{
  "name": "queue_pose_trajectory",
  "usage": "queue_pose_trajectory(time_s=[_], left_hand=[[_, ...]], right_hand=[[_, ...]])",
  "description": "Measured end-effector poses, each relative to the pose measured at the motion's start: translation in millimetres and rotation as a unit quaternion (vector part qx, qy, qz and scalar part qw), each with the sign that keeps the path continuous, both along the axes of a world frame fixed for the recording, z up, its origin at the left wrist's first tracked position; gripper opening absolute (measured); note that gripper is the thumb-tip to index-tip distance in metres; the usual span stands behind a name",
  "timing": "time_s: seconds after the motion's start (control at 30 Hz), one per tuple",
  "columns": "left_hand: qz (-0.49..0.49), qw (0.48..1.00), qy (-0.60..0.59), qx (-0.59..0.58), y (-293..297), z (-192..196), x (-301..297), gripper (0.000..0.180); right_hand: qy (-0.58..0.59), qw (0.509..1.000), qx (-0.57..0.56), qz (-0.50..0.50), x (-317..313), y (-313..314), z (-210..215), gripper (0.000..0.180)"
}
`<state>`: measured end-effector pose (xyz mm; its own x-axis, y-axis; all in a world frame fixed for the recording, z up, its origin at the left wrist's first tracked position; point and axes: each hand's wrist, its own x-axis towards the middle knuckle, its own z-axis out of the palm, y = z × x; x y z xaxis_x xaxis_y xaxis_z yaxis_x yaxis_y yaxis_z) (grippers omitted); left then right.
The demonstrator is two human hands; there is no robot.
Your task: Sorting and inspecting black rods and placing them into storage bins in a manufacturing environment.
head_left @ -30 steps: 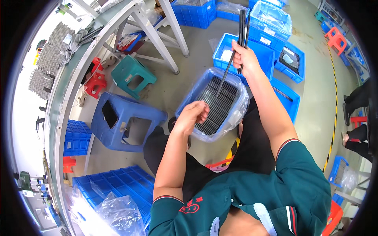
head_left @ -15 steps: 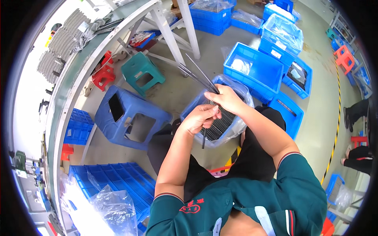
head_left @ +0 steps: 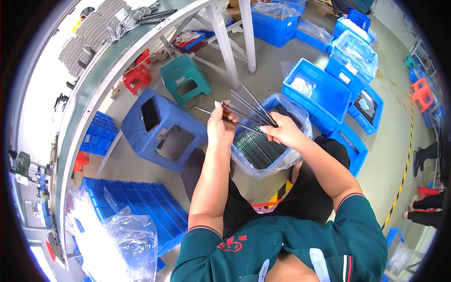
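Observation:
Several thin black rods fan out from my right hand, its fingers wrapped round their near ends. My left hand is closed on a single thin black rod, which slants across toward the right hand. Both hands are above a bag-lined crate. Inside it, many similar black rods lie side by side in a layer. The clear liner is folded out over the crate's rim. Some fingertips of my left hand are hidden behind the hand.
A blue stool bearing a black phone stands at left, with a green stool behind it. Blue crates stand at right. A white-framed workbench runs along the left, stacked blue bins below it.
My hands have moved apart; the left has risen and gone left, tilting its rod from steep to slanted. The rods in my right hand have spread. The whole view has shifted slightly.

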<state>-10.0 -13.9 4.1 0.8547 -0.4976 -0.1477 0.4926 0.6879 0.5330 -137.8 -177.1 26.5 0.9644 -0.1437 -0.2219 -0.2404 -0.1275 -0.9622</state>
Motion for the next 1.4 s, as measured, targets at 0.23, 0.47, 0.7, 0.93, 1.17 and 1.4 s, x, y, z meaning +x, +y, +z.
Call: queue_pose_trajectory(time_s=[0.23, 0.47, 0.7, 0.93, 1.17, 1.4], left_hand=[[0.013, 0.999, -0.014, 0.027, -10.6, 0.8, -9.2, 0.029], [-0.056, 0.974, -0.151, 0.158, -34.4, -7.3, -46.7, 0.029], [-0.051, 0.982, -0.120, 0.134, -33.7, 1.6, -39.9, 0.030], [-0.255, 0.939, -0.129, 0.194, -36.2, 1.1, -57.1, 0.028], [-0.396, 0.892, -0.113, 0.187, -39.1, -1.0, -60.5, 0.029], [-0.467, 0.865, -0.106, 0.150, -17.9, 6.4, -62.4, 0.037]], right_hand=[[0.029, 0.999, 0.002, -0.020, -2.2, 0.9, 1.2, 0.019], [0.023, 0.980, 0.198, -0.018, 5.1, 3.3, 5.1, 0.022], [-0.098, 0.977, -0.045, -0.183, 18.9, -6.3, 0.5, 0.022], [-0.049, 0.941, 0.303, -0.139, 14.8, -26.6, 9.9, 0.018], [-0.093, 0.945, 0.230, -0.213, 22.7, -43.1, -3.0, 0.026], [-0.174, 0.878, 0.279, -0.347, 28.4, -115.6, 21.2, 0.029]])
